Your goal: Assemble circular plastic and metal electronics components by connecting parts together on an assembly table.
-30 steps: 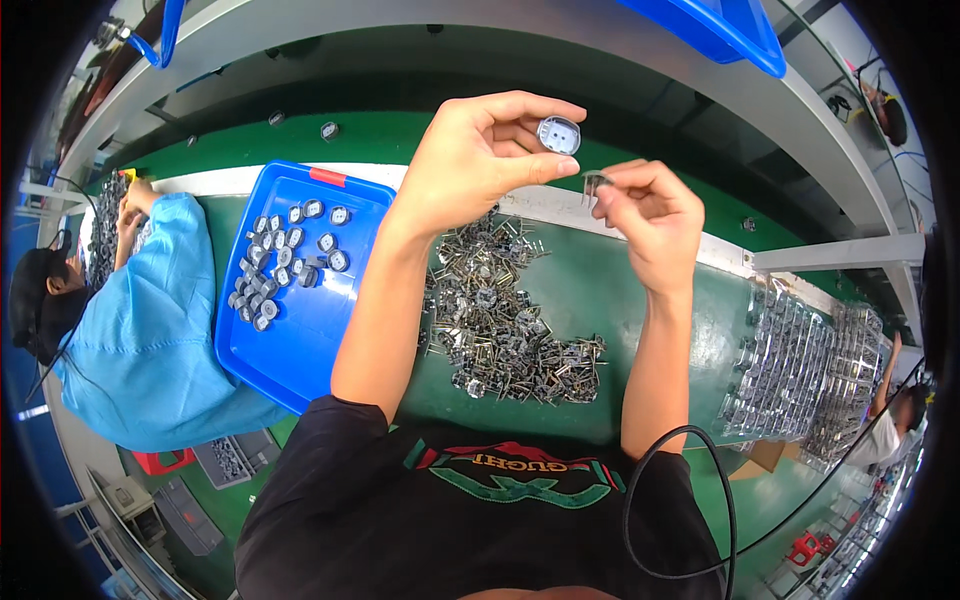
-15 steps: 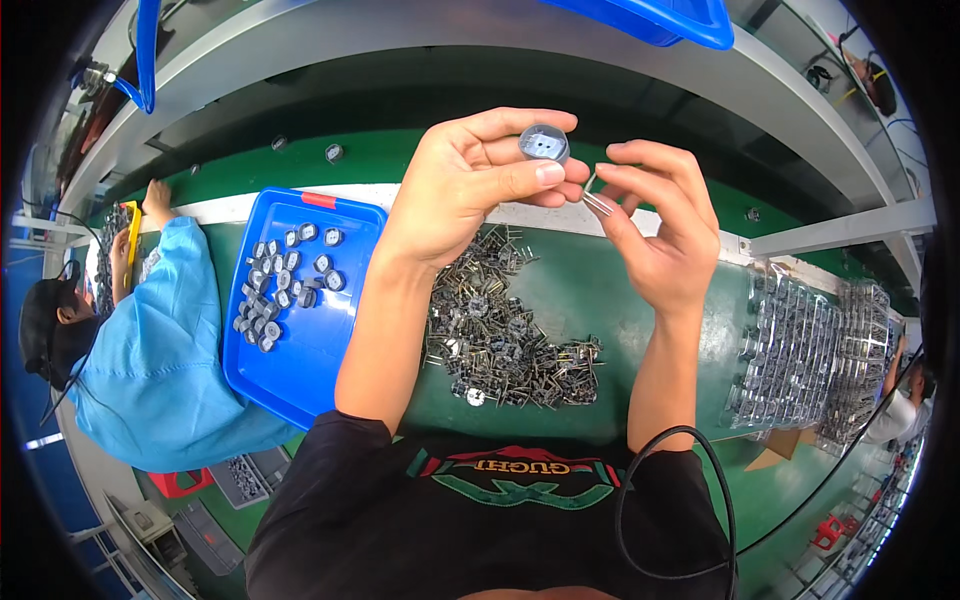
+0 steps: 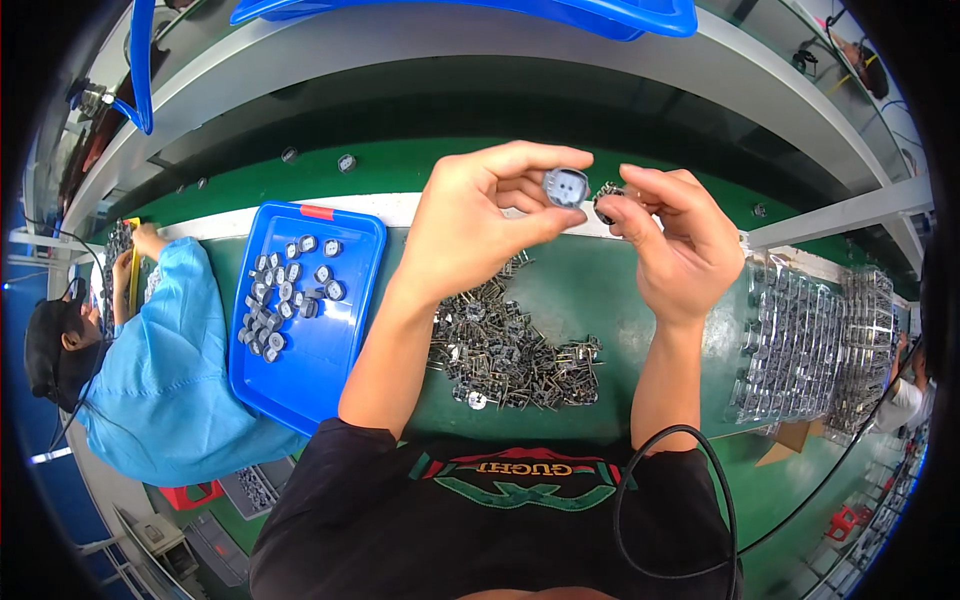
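Observation:
My left hand (image 3: 475, 225) pinches a round grey plastic housing (image 3: 566, 187) between thumb and forefinger, its face with small holes turned up. Close beside it, my right hand (image 3: 685, 240) grips a small dark part with metal pins (image 3: 607, 200) in its fingertips. A narrow gap separates the two pieces. Below my hands, a heap of loose pinned metal parts (image 3: 515, 345) covers part of the green tabletop (image 3: 620, 375). To the left, a blue tray (image 3: 325, 375) holds several round grey housings (image 3: 285, 290).
Clear plastic trays filled with parts (image 3: 790, 345) are stacked at the right. A shelf beam (image 3: 480, 40) with a blue bin (image 3: 600, 15) spans the far side. A co-worker in a blue top (image 3: 175, 370) sits at the left. A black cable (image 3: 622, 500) hangs before my chest.
Both hands sit slightly lower in the picture. My right hand has turned the pinned part, so its long prongs no longer point toward me. The housing in my left hand has tilted.

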Available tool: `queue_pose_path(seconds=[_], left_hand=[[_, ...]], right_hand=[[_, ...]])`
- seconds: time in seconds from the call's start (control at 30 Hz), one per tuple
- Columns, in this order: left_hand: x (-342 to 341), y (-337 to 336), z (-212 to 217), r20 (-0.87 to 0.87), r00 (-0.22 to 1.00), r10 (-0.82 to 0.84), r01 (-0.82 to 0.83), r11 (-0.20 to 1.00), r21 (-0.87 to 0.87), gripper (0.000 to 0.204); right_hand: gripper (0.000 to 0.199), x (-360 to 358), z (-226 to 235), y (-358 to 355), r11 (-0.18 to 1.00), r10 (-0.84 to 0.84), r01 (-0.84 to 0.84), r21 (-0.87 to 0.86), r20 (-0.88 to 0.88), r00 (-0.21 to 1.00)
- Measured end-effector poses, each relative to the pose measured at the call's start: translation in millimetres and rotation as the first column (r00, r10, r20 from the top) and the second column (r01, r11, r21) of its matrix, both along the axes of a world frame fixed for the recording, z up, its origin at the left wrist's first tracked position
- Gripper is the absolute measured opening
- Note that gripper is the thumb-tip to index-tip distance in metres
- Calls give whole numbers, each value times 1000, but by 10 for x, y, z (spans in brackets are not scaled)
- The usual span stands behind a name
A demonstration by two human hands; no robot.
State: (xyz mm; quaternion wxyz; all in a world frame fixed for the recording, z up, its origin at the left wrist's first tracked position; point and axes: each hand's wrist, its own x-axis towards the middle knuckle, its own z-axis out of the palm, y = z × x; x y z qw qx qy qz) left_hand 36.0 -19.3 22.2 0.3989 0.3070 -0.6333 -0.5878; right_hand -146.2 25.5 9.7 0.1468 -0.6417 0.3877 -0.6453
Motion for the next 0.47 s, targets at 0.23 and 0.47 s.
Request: queue_pose_path(seconds=[0.23,0.47], left_hand=[[-68,86,-49,21,998,63,-57,976,-210,43],[-76,127,-33,33,998,48,-41,980,-194,42]], right_hand=[[21,51,89,-7,975,-157,116,-192,-218,963],[19,105,111,35,983,-128,94,-157,-221,967]])
